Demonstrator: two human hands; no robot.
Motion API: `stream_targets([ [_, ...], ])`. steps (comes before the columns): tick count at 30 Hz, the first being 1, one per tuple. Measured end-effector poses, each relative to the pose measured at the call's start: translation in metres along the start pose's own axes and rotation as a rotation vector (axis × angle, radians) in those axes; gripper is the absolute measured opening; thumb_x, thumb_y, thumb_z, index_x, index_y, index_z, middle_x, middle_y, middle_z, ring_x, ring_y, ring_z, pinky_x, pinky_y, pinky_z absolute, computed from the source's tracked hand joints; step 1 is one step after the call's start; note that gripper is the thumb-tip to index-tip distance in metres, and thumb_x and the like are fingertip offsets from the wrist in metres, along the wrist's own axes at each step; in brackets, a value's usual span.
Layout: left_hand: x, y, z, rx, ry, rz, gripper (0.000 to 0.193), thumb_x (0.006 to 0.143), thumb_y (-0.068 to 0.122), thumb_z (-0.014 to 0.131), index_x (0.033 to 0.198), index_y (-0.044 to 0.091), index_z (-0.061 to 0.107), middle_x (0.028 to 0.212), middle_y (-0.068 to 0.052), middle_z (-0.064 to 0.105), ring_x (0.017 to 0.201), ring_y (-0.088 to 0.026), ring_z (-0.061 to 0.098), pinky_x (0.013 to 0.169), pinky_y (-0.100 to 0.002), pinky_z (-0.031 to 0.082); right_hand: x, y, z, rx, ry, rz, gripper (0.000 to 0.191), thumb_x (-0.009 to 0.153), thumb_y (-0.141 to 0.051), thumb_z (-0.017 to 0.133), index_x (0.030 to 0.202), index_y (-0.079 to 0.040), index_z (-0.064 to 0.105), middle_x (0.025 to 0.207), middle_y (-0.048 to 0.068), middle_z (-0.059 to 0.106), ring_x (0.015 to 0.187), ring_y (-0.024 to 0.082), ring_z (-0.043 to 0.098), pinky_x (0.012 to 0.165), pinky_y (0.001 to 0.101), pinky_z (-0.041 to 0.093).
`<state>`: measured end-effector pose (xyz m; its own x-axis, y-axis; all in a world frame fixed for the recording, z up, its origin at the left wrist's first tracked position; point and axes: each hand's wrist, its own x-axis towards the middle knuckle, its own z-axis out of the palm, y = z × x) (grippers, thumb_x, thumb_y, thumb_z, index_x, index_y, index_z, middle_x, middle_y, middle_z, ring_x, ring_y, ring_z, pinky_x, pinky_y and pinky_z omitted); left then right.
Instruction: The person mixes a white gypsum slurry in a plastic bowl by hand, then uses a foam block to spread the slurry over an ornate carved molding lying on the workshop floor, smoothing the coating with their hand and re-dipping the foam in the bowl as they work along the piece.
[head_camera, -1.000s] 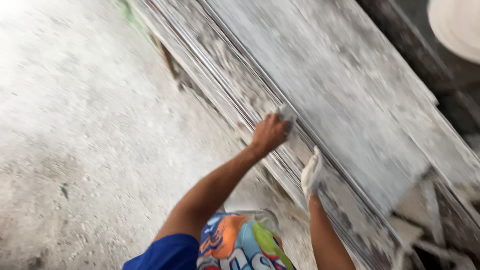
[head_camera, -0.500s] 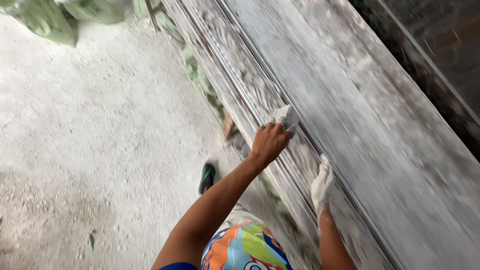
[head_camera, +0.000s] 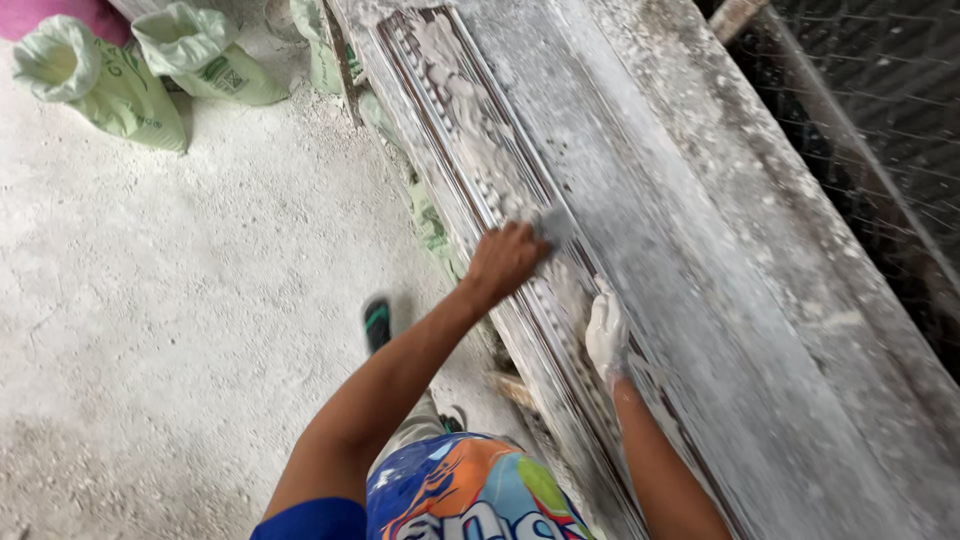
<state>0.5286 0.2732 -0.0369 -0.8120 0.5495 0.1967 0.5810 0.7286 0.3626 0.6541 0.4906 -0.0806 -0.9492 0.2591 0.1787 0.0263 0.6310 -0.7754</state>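
The left hand (head_camera: 505, 262) is curled closed around a small flat scraper (head_camera: 553, 226), whose pale blade sticks out of the fist toward 2 o'clock and touches the long mould (head_camera: 640, 230). This mould is a plaster-caked length with a carved, beaded strip along its near edge; it runs across the picture from 11 o'clock down to 5 o'clock and lies on the worktop (head_camera: 800, 260), a dusty grey slab streaked with white powder. The right hand (head_camera: 607, 335) sits just at 4 o'clock from the left one, white with plaster, its fingers (head_camera: 604, 300) stretched out flat and pressed on the carved strip; it grips nothing. Both forearms reach up from the bottom edge, where a bright printed cap or cloth (head_camera: 470, 500) in orange, blue and green shows at 6 o'clock, beside a blue sleeve (head_camera: 315, 518). On the dusty concrete floor (head_camera: 180, 330) at 9 o'clock from the hands a foot in a dark sandal (head_camera: 377, 325) is planted. Far off at 11 o'clock two pale green sacks (head_camera: 95, 80) stand open-mouthed, near each other, and more green bagging is tucked under the worktop's edge. Wire mesh (head_camera: 880, 130) fills the 2 o'clock corner
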Motion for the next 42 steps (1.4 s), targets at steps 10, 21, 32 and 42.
stream_targets([
  [10,0.117,-0.233,-0.05,0.024,0.142,0.013,0.023,0.097,0.03,0.078,0.12,0.027,0.076,0.108,-0.012,0.074,0.088,-0.024,0.07,0.084,-0.042,0.061,0.115,-0.07,0.102,-0.213,-0.077,0.642,0.048,0.108,-0.015,0.039,0.151,-0.01,0.058,0.121,0.026,0.073,0.104,0.048,0.062,0.095,0.0486,0.051],
  [21,0.098,-0.374,-0.055,0.212,0.272,0.208,0.027,0.087,0.035,0.074,0.114,0.034,0.072,0.144,-0.013,0.063,0.117,-0.033,0.069,0.091,-0.046,0.059,0.193,-0.078,0.195,-0.017,-0.262,0.039,0.044,0.105,-0.01,0.034,0.144,0.005,0.049,0.136,0.023,0.062,0.115,0.028,0.067,0.096,0.0357,0.055],
  [32,0.149,-0.37,-0.022,0.154,0.051,0.241,0.038,0.089,0.022,0.073,0.122,0.041,0.074,0.12,-0.007,0.073,0.103,-0.026,0.07,0.081,-0.04,0.056,0.227,-0.04,0.208,0.942,0.001,0.523,0.037,0.106,-0.005,0.047,0.137,0.007,0.064,0.14,0.021,0.06,0.11,0.022,0.06,0.097,0.0299,0.048],
  [42,0.228,-0.363,0.007,-0.826,0.248,-0.596,0.035,0.079,0.011,0.079,0.108,-0.005,0.066,0.103,-0.024,0.071,0.093,-0.034,0.071,0.087,-0.047,0.058,0.339,-0.121,0.158,0.694,-0.076,0.226,0.032,0.106,-0.013,0.037,0.075,-0.014,0.045,0.062,-0.003,0.048,0.049,0.01,0.046,0.048,0.0306,0.048],
])
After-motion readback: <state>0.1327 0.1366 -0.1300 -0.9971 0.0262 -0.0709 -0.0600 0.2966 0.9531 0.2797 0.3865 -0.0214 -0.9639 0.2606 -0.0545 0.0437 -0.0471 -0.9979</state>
